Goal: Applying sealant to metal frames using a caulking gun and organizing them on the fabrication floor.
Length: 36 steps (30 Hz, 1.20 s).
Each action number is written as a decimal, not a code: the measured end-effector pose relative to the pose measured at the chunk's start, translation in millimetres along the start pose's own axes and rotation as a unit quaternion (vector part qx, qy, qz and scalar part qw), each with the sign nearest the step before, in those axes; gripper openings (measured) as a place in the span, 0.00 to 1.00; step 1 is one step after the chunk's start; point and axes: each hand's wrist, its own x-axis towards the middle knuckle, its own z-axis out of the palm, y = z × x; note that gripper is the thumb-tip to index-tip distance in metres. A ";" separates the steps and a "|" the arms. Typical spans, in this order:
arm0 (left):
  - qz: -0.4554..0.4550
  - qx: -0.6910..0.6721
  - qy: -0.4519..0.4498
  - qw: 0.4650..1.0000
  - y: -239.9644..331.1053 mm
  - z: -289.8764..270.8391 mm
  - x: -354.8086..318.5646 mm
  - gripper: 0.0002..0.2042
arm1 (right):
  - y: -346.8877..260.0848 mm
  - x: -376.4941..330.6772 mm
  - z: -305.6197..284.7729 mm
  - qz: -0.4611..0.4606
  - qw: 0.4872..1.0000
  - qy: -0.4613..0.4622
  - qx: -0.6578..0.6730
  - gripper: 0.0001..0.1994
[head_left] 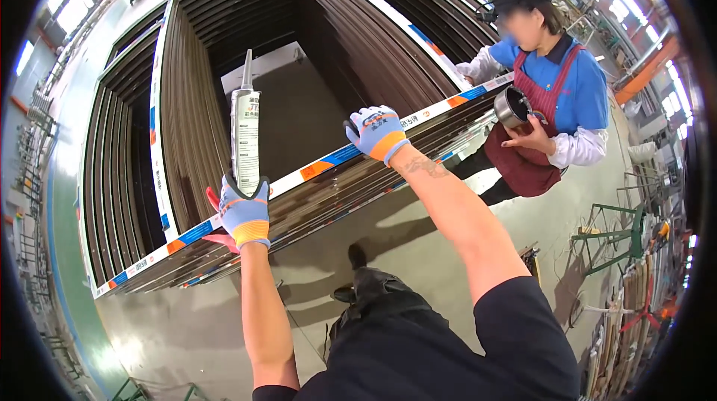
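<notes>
Sealant cartridge (247,140) is standing near-vertical in the left hand (245,210), over the near edge of the frame stack, tapered nozzle (248,69) pointing up. Gloved fingers are wrapping its base; red lever-like pieces (220,240) are sticking out beside the glove, probably a caulking gun's handle. Nozzle-up is likely keeping the tip off the frames and any drip in check; low grip is leaving the tube body exposed. Right hand (377,131) is curling narrow over the near top rail (328,162), maybe for steadying; can't tell if it's touching or holding anything. Stack of dark brown frames (399,46) is serving as the work surface, lying flat in layers, rails wearing white film with blue and orange blocks, likely scratch protection. A brown sheet (287,113) is showing down in the middle opening. Co-worker (586,80) is standing at the right corner, one hand cradling a metal bowl (512,107), contents unreadable, the other reaching to the frames. Glossy grey floor (448,252) is running underneath; green metal stand (612,240) is sitting right, orange beam (648,71) is rising behind.
</notes>
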 end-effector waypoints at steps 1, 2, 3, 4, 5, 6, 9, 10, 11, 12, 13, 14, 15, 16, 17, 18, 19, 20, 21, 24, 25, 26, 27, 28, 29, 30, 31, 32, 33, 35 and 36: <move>0.000 -0.001 0.001 1.000 -0.7 -0.2 -0.2 0.29 | 0.4 0.5 -1.5 -0.004 1.000 -0.006 0.003 0.13; 0.002 -0.001 -0.002 1.000 -1.1 -0.4 -0.3 0.29 | 0.7 1.4 -2.5 -0.005 1.000 -0.006 0.002 0.13; 0.004 0.001 -0.005 1.000 -1.6 -0.8 0.0 0.29 | 0.7 2.9 -2.9 0.010 1.000 -0.013 0.009 0.13; 0.000 -0.011 -0.015 1.000 0.0 -5.9 0.4 0.29 | -3.1 4.9 -2.3 0.024 0.999 -0.021 0.019 0.14; -0.005 -0.023 -0.025 0.999 3.6 -10.2 0.5 0.29 | -4.8 5.5 -2.9 0.049 0.999 -0.005 0.020 0.14; -0.016 -0.020 -0.029 0.999 4.0 -9.7 0.2 0.28 | -4.2 5.5 -4.9 0.064 0.998 -0.014 0.024 0.15; -0.005 0.070 -0.006 0.997 8.4 -12.7 -2.9 0.32 | -9.1 8.0 -9.9 0.078 0.996 -0.020 0.023 0.16; -0.018 0.014 -0.096 0.995 9.8 -16.0 5.0 0.32 | -3.9 5.9 -11.7 0.080 0.996 -0.029 0.027 0.16; -0.036 0.026 -0.135 0.990 16.6 -13.2 8.2 0.37 | 8.6 -1.4 0.5 0.079 0.994 0.054 0.043 0.15; -0.013 0.017 -0.103 0.994 2.6 -12.3 9.5 0.36 | -3.7 4.1 0.7 0.079 0.996 0.017 0.047 0.15; -0.011 0.004 -0.093 0.996 3.6 -11.9 8.2 0.34 | -2.4 3.5 -5.8 0.068 0.997 0.014 0.041 0.15; -0.024 0.009 -0.103 0.994 6.3 -15.5 9.2 0.34 | -2.9 3.8 -6.2 0.075 0.996 0.005 0.041 0.14; -0.035 0.012 -0.113 0.993 8.3 -20.0 10.1 0.34 | -3.9 4.9 -6.0 0.082 0.996 -0.003 0.041 0.13; -0.033 0.002 -0.118 0.992 4.7 -18.0 11.7 0.33 | -4.7 6.3 -4.7 0.079 0.996 -0.004 0.041 0.13; -0.031 0.001 -0.117 0.993 2.7 -17.1 10.8 0.33 | -3.2 5.1 -0.8 0.069 0.997 0.014 0.044 0.13; -0.028 0.000 -0.116 0.993 1.4 -17.2 10.7 0.33 | -2.5 5.7 2.3 0.059 0.997 0.033 0.046 0.13; -0.018 0.007 -0.114 0.993 -0.1 -15.6 11.9 0.33 | -3.1 8.6 -2.9 0.069 0.997 -0.002 0.040 0.13; -0.021 0.004 -0.111 0.994 -1.7 -15.7 12.1 0.33 | -3.5 8.7 -1.4 0.064 0.997 0.008 0.040 0.13; -0.024 0.002 -0.115 0.993 -2.7 -17.1 11.8 0.33 | -4.2 7.9 0.6 0.058 0.997 0.018 0.039 0.13; -0.028 -0.018 -0.113 0.993 0.2 -19.7 10.2 0.33 | -6.0 7.8 -1.3 0.068 0.997 -0.006 0.041 0.13; -0.037 -0.031 -0.125 0.991 1.1 -23.9 9.8 0.33 | -7.6 6.8 -1.6 0.074 0.997 -0.002 0.037 0.14; -0.009 -0.003 -0.071 0.997 -1.1 -18.0 9.3 0.33 | -2.9 4.8 4.1 0.048 0.998 0.036 0.021 0.14; -0.015 0.004 -0.090 0.996 -2.2 -13.8 7.0 0.33 | 2.9 1.3 7.8 0.023 0.997 0.075 0.007 0.14; -0.021 0.012 -0.113 0.993 -2.1 -14.1 5.4 0.33 | -0.3 -2.2 4.6 0.052 0.997 0.048 0.012 0.15; -0.025 0.000 -0.129 0.991 -2.7 -15.0 5.8 0.33 | -2.0 -0.3 2.2 0.059 0.998 0.024 0.023 0.15; -0.023 -0.002 -0.124 0.992 -4.1 -16.4 7.3 0.33 | -4.2 3.1 0.5 0.067 0.997 -0.001 0.034 0.15; -0.023 0.002 -0.123 0.992 -2.8 -17.5 7.2 0.33 | -5.6 5.8 -2.4 0.083 0.996 -0.018 0.031 0.14; -0.024 0.006 -0.123 0.992 -2.2 -18.2 6.5 0.33 | -7.2 4.7 -4.1 0.083 0.996 -0.014 0.035 0.14; -0.014 -0.001 -0.114 0.993 -5.3 -14.5 5.8 0.34 | -8.7 3.4 -5.8 0.084 0.996 -0.011 0.039 0.14; -0.017 0.004 -0.112 0.994 -5.7 -16.6 5.7 0.34 | -13.0 8.7 -10.5 0.102 0.993 -0.041 0.046 0.15; -0.020 0.010 -0.113 0.993 -6.1 -17.4 5.9 0.34 | -12.1 8.4 -9.0 0.098 0.994 -0.039 0.043 0.15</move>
